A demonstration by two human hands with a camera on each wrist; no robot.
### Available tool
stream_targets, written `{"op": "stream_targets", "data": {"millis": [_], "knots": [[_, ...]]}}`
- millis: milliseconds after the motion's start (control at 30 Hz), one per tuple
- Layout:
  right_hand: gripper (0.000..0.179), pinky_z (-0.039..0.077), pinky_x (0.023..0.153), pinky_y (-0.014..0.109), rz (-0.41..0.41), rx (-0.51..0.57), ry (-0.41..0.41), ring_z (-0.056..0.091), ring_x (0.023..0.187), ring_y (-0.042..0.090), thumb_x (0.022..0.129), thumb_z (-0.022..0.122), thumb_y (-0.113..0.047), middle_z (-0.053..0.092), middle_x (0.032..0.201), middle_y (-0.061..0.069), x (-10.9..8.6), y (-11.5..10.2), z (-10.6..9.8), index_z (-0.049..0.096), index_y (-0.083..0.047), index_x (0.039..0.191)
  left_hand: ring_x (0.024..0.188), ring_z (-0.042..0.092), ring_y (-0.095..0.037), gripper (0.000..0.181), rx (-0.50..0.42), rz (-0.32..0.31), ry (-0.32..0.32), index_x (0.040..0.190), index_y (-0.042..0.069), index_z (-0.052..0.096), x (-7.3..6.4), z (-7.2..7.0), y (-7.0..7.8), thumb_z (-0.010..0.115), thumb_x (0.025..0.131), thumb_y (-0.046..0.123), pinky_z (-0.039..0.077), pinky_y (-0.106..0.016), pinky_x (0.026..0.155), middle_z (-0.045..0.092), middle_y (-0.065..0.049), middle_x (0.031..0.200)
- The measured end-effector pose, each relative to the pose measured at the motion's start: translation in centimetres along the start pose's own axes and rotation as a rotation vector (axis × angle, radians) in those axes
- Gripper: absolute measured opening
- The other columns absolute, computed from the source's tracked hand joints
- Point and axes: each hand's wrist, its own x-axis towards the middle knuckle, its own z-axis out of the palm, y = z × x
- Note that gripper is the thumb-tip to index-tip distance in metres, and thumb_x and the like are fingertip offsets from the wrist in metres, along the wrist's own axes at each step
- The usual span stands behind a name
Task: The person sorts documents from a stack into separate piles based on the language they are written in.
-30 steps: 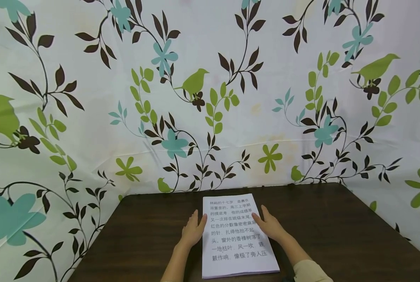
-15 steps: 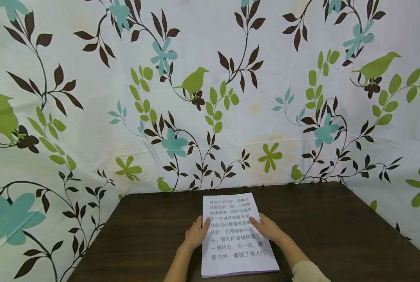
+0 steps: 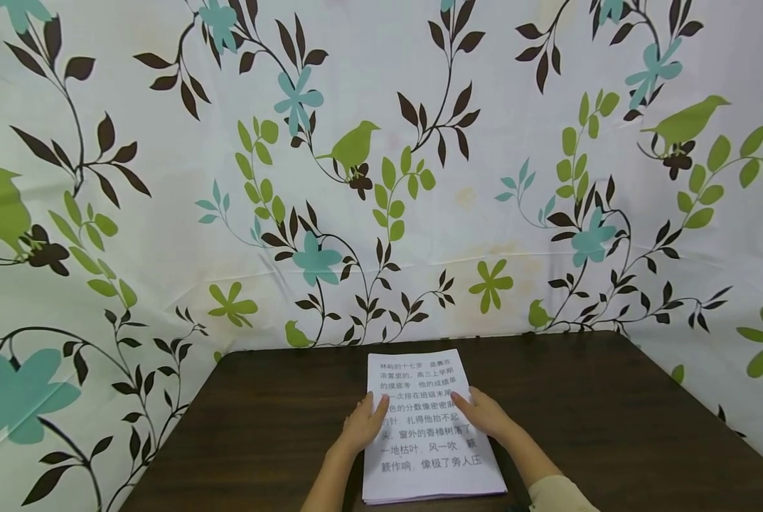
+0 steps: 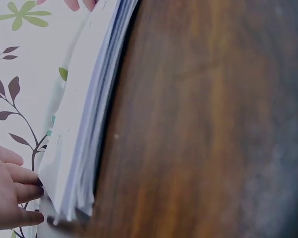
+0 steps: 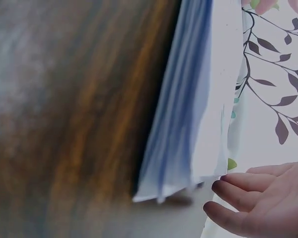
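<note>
A stack of white paper, its top sheet printed with Chinese text, lies on the dark wooden table. My left hand grips its left edge, the thumb overlapping the text and the fingers down along the side. At the right edge my right hand grips in the same way, thumb on the top sheet. The left wrist view shows the layered near edge of the stack with left fingers at its side. In the right wrist view, right fingers reach the stack's edge.
The table extends to both sides of the paper and ends against a white cloth backdrop printed with birds, leaves and flowers. A pale sleeve covers the right forearm.
Both hands have come inward from beside the stack, their thumbs moving further over the top sheet. The near left corner of the stack has shifted slightly left.
</note>
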Motion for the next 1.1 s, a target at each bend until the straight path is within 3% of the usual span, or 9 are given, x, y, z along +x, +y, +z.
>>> {"op": "stream_targets", "data": {"millis": [133,300,400,500,600,733,900,1100], "knots": [[0.052,0.044,0.055,0.032,0.021,-0.037,0.08,0.052,0.063,0.018,0.086,0.046,-0.039,0.056,0.075,0.007,0.1,-0.2,-0.2,0.05,0.008,0.108,0.111,0.033,-0.047,0.068,-0.075,0.013,-0.005,0.124,-0.017,0.029,0.0,-0.2,0.2,0.035,0.09,0.042,0.024,-0.057,0.089,0.038,-0.034,0.119],[0.035,0.047,0.064,0.038,0.066,0.04,0.249,0.055,0.073,0.024,0.082,0.056,-0.016,0.059,0.085,0.017,0.4,-0.2,-0.5,0.054,0.012,0.102,0.087,0.053,-0.035,0.043,-0.167,0.035,0.088,0.116,-0.014,0.041,0.4,-0.3,0.1,0.046,0.089,0.018,0.044,-0.045,0.072,0.052,-0.029,0.103],[0.031,0.048,0.057,0.034,0.094,0.12,0.332,0.056,0.071,0.026,0.077,0.059,-0.007,0.058,0.087,0.021,0.7,0.0,-0.4,0.054,0.014,0.1,0.087,0.055,-0.035,0.034,-0.213,-0.008,0.18,0.11,-0.015,0.047,0.6,-0.3,0.0,0.053,0.081,0.002,0.046,-0.042,0.069,0.054,-0.029,0.101],[0.024,0.046,0.049,0.031,0.158,0.18,0.374,0.055,0.064,0.025,0.074,0.062,-0.005,0.057,0.08,0.018,1.0,0.2,-0.3,0.057,0.011,0.091,0.081,0.057,-0.034,0.031,-0.222,-0.089,0.274,0.104,-0.015,0.052,0.8,-0.3,-0.4,0.057,0.075,-0.003,0.048,-0.039,0.065,0.058,-0.025,0.091],[0.02,0.044,0.046,0.029,0.203,0.203,0.366,0.052,0.06,0.022,0.073,0.064,-0.006,0.055,0.076,0.016,1.2,0.4,-0.2,0.057,0.009,0.084,0.071,0.057,-0.029,0.022,-0.202,-0.17,0.355,0.092,-0.011,0.06,1.0,-0.4,-0.7,0.061,0.071,-0.003,0.048,-0.036,0.058,0.06,-0.018,0.079],[0.019,0.042,0.046,0.026,0.248,0.248,0.332,0.048,0.055,0.017,0.073,0.063,-0.007,0.054,0.07,0.012,1.0,0.6,-0.4,0.058,0.009,0.081,0.06,0.054,-0.023,0.01,-0.183,-0.239,0.395,0.076,-0.004,0.063,1.1,-0.4,-1.0,0.066,0.068,0.001,0.046,-0.033,0.05,0.058,-0.01,0.069],[0.017,0.04,0.045,0.027,0.267,0.274,0.291,0.046,0.05,0.014,0.073,0.063,-0.007,0.052,0.062,0.008,0.8,0.7,-0.5,0.058,0.009,0.077,0.053,0.049,-0.019,0.009,-0.133,-0.272,0.382,0.065,0.002,0.06,1.1,-0.3,-1.0,0.068,0.066,0.006,0.04,-0.03,0.044,0.053,-0.005,0.061],[0.014,0.038,0.043,0.025,0.276,0.268,0.271,0.044,0.047,0.013,0.072,0.063,-0.006,0.051,0.058,0.007,0.9,0.9,-0.3,0.058,0.007,0.073,0.051,0.047,-0.017,0.012,-0.058,-0.302,0.32,0.063,0.006,0.058,0.9,-0.3,-1.1,0.067,0.069,0.012,0.036,-0.029,0.042,0.052,-0.003,0.059]]}}
